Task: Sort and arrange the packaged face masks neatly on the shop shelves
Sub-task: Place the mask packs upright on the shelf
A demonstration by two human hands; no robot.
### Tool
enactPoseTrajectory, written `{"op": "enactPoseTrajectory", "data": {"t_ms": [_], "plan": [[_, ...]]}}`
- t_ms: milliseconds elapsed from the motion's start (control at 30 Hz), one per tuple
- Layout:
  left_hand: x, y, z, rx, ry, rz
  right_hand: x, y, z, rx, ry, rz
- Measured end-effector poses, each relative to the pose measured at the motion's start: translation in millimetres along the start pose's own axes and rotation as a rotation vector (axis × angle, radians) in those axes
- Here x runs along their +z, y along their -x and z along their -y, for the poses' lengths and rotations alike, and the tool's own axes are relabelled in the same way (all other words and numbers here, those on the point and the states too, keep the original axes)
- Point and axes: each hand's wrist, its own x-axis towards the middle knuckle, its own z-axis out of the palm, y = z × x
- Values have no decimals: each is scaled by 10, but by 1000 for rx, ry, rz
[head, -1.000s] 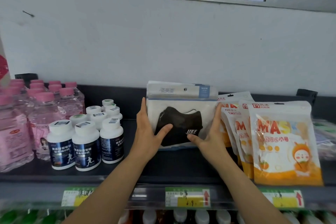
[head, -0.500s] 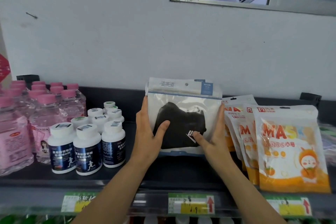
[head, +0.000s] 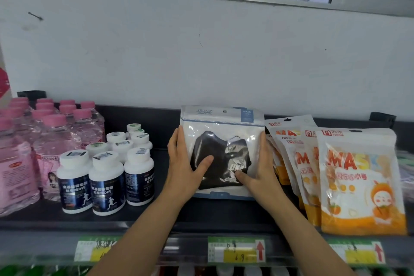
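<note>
Holding the clear plastic pouch by its two side edges, the person has it standing on the dark shop shelf in the middle of the frame, with the black fabric mask showing through its front. The left hand clasps the left edge, its fingers running up along the side and its thumb laid across the front. The right hand mirrors it on the right edge, its thumb pressed on the lower right of the front.

Compared with a second ago, the pouch shows taller and nearer, and its bottom edge sits lower in the frame. Half a second ago it was a little higher, so it seems to have been lifted slightly and set back down, straighter. The mask inside now looks more crumpled, and glare hides part of its logo.

To my eye this means placing is nearly finished. The pouch stands just beside the row of orange-and-white children's mask packs at right. It is well apart from the white-capped supplement bottles and the pink-capped water bottles at left. What probably remains is to let go and see whether the limp pouch stands alone or slumps.
</note>
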Motion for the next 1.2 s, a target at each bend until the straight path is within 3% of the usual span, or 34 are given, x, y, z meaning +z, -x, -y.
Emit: {"op": "enactPoseTrajectory", "data": {"t_ms": [167,300,467,567,867,1067,1200], "plan": [[14,1,25,-46,-23,12,10,-5,-5,13,138,-8],[14,-15,100,-182,-91,105,11,-32,-69,96,163,-23],[-4,-60,114,-379,-169,150,0,-73,-146,369,-130,-55],[-12,-67,94,-428,-200,164,-31,-73,-144,426,-308,-88],[-53,-76,56,-511,-171,119,-115,-33,-21,326,-95,266],[-53,-110,33,-564,-191,102,-123,-56,-64,236,-90,165],[-58,-153,32,-581,-192,137,-49,-93,-53,317,-67,60]]}}
